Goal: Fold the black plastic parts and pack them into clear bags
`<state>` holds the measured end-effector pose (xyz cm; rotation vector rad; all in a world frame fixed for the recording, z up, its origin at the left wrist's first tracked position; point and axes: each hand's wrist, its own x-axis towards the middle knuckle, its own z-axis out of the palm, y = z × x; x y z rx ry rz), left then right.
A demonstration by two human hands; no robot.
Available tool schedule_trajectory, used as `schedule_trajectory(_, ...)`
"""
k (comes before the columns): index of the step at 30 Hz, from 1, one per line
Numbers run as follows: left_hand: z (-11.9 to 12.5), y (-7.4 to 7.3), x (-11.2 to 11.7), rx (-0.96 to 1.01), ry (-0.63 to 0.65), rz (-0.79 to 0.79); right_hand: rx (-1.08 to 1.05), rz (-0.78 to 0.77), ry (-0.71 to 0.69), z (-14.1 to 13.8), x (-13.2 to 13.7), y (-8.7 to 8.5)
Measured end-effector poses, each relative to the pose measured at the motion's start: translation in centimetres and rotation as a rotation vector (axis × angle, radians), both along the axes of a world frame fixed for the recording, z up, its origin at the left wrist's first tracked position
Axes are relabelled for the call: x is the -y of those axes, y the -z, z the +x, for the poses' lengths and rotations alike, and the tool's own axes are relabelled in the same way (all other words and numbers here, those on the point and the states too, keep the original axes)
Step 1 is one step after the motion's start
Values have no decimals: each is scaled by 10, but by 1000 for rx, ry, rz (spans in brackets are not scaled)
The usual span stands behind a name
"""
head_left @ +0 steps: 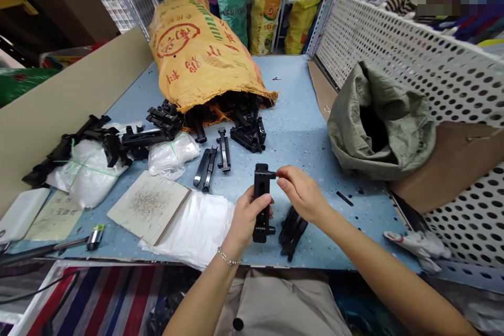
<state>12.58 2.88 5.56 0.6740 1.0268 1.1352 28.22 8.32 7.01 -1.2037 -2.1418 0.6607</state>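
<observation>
Upright in my left hand (255,210) is a long black plastic bracket (261,189), the fingers wrapped round its middle and the thumb across its front. Two short pegs stick out of its right side, one near the top and one near the bottom. My right hand (301,189) has thumb and forefinger pinched at the tip of the upper peg (271,174); the fingertips hide its end. Below that hand, more black plastic parts (292,231) lie on the blue table (315,241). Two similar pieces, a single bracket (223,149) and a split-looking one (205,168), lie farther back.
A large yellow woven sack (208,52) spills black parts at the back. Left are wrapped bundles (88,168), a cardboard square (147,205), white plastic bags (197,226) and a hammer (94,237). A grey-green sack (378,121) stands right, against a perforated white panel (394,47).
</observation>
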Motion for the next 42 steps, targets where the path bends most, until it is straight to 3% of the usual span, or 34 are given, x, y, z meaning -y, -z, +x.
schedule_trajectory(2, 3, -1, 8, -23, 24, -20, -80, -66, -9, -6, -12, 0)
schedule_trajectory(7, -1, 4, 9, -74, -86, -71, -349, -638, -94, -18, -11, 7)
schedule_trajectory(9, -7, 5, 5, -10, -125, -112, -283, -594, -195, -15, 4, 9)
schedule_trajectory(13, -13, 6, 0, 99, -116, -157, 36, -200, -391, -7, 41, 7)
schedule_trajectory(15, -11, 7, -1, 110, -105, -150, 111, -214, -386, -6, 52, 5)
schedule_trajectory(20, -5, 5, 5, 49, -131, -98, -18, -541, -336, -9, 58, 6)
schedule_trajectory(24, -7, -3, 20, -261, -231, 163, -307, -1131, -268, -13, 66, 19)
schedule_trajectory(26, -9, -8, 23, -332, -236, 249, -286, -1227, -317, -11, 69, 19)
schedule_trajectory(28, -13, -11, 19, -205, -214, 164, -145, -1007, -372, -4, 67, 13)
schedule_trajectory(33, -16, -7, 2, 394, -107, -323, 231, 141, -448, 8, 49, -10)
schedule_trajectory(35, -12, -2, 4, 488, -44, -494, 351, 440, -593, 6, 43, -15)
schedule_trajectory(39, 3, 8, 20, 564, 85, -756, 460, 647, -790, 2, 44, -17)
schedule_trajectory(42, 6, 11, 26, 426, 23, -655, 426, 656, -830, 3, 46, -13)
